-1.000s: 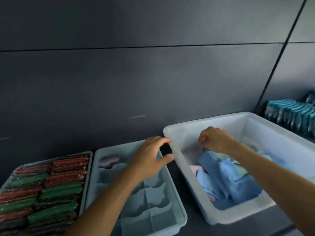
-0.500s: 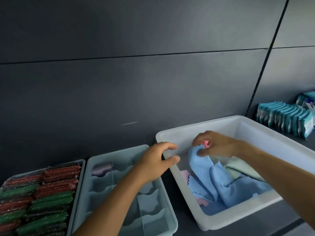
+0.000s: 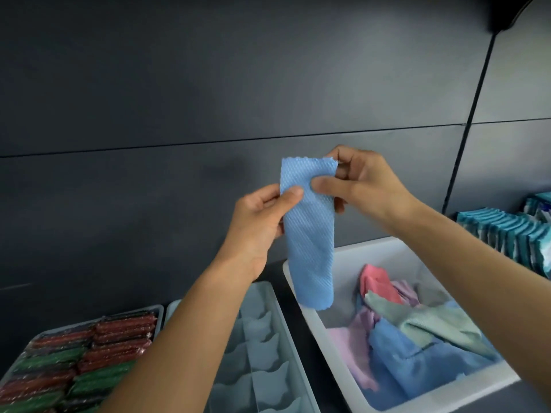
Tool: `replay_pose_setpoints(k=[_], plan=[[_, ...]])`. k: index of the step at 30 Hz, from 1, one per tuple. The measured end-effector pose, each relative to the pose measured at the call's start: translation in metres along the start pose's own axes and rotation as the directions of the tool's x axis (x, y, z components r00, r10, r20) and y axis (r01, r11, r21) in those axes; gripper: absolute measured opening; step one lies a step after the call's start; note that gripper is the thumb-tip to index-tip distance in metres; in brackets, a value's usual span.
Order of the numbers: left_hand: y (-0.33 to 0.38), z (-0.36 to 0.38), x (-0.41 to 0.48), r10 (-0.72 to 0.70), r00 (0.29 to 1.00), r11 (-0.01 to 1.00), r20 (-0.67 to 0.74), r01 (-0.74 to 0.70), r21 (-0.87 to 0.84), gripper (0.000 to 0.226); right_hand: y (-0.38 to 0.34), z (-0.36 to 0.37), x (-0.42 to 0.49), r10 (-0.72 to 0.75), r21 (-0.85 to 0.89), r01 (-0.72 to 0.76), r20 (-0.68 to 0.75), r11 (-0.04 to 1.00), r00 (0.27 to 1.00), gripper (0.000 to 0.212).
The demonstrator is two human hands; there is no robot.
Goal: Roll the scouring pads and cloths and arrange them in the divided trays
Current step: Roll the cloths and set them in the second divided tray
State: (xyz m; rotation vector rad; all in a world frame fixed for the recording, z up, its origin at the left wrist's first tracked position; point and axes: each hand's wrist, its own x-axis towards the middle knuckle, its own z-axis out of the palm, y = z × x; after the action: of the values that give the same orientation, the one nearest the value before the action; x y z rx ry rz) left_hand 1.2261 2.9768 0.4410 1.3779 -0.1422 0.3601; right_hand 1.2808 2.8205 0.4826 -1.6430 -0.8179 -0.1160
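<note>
I hold the blue cloth (image 3: 308,231) up before the dark wall (image 3: 208,84), above the white bin (image 3: 301,296); my left hand (image 3: 256,225) pinches its left edge; my right hand (image 3: 363,183) pinches near its top right; the cloth hangs down between them.

Your left forearm (image 3: 167,347) covers the left cells of the divided tray (image 3: 262,332); the bottom edge cuts it too. Tray of rolled pads (image 3: 159,311) runs off left and bottom. Your right arm (image 3: 477,281) hides the right wall of the bin (image 3: 384,254). Packets (image 3: 507,234) clipped at right, print unreadable. Blue cloth (image 3: 310,234) hides the tips of your fingers (image 3: 267,196).
</note>
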Motion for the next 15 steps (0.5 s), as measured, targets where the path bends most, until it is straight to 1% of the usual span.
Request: replay_pose_setpoints(k=[1, 2, 3, 4, 6, 7, 8, 9, 10, 11, 12, 13, 14, 15], plan=[[0.007, -0.002, 0.001, 0.035, 0.999, 0.999, -0.015, -0.035, -0.010, 0.015, -0.005, 0.003, 0.002, 0.011, 0.073, -0.010, -0.013, 0.997, 1.000, 0.020], [0.014, -0.004, 0.001, 0.070, 0.997, 0.998, -0.027, -0.070, -0.005, 0.015, -0.009, 0.006, 0.004, 0.033, 0.128, -0.031, -0.018, 0.991, 0.999, 0.027], [0.020, -0.007, 0.001, 0.102, 0.994, 0.995, -0.036, -0.101, 0.010, 0.014, -0.013, 0.009, 0.006, 0.057, 0.147, -0.053, -0.020, 0.988, 0.998, 0.037], [0.024, -0.009, 0.000, 0.128, 0.991, 0.992, -0.049, -0.127, 0.027, 0.014, -0.017, 0.014, 0.008, 0.063, 0.131, -0.059, -0.023, 0.990, 0.998, 0.044], [0.027, -0.014, -0.002, 0.181, 0.975, 0.981, -0.126, -0.170, 0.091, 0.020, -0.024, 0.024, 0.012, 0.021, 0.047, -0.019, -0.049, 0.999, 0.999, 0.046], [0.026, -0.017, -0.003, 0.225, 0.954, 0.967, -0.196, -0.195, 0.164, 0.024, -0.028, 0.029, 0.014, -0.006, -0.001, 0.006, -0.076, 1.000, 0.997, 0.044], [0.024, -0.020, -0.006, 0.293, 0.918, 0.941, -0.265, -0.229, 0.248, 0.024, -0.033, 0.033, 0.016, -0.023, -0.032, 0.019, -0.106, 0.999, 0.994, 0.040], [0.022, -0.023, -0.012, 0.368, 0.881, 0.909, -0.299, -0.273, 0.314, 0.022, -0.037, 0.038, 0.018, -0.020, -0.038, 0.015, -0.132, 0.999, 0.991, 0.036], [0.020, -0.026, -0.019, 0.417, 0.864, 0.884, -0.281, -0.314, 0.347, 0.020, -0.039, 0.041, 0.019, 0.003, -0.021, -0.006, -0.142, 1.000, 0.990, 0.032], [0.016, -0.028, -0.025, 0.427, 0.877, 0.873, -0.220, -0.337, 0.352, 0.021, -0.042, 0.044, 0.019, 0.040, 0.004, -0.040, -0.130, 0.999, 0.991, 0.028], [0.013, -0.028, -0.030, 0.398, 0.907, 0.878, -0.135, -0.335, 0.341, 0.026, -0.044, 0.047, 0.019, 0.084, 0.024, -0.082, -0.096, 0.996, 0.992, 0.025], [0.008, -0.028, -0.033, 0.342, 0.938, 0.891, -0.062, -0.303, 0.337, 0.031, -0.046, 0.051, 0.019, 0.136, 0.037, -0.134, -0.043, 0.990, 0.990, 0.023], [0.004, -0.028, -0.035, 0.286, 0.958, 0.901, -0.027, -0.260, 0.346, 0.035, -0.047, 0.053, 0.019, 0.188, 0.046, -0.189, 0.021, 0.981, 0.982, 0.022], [0.001, -0.028, -0.036, 0.252, 0.967, 0.904, -0.033, -0.223, 0.365, 0.035, -0.047, 0.055, 0.018, 0.234, 0.052, -0.240, 0.090, 0.969, 0.968, 0.022]])
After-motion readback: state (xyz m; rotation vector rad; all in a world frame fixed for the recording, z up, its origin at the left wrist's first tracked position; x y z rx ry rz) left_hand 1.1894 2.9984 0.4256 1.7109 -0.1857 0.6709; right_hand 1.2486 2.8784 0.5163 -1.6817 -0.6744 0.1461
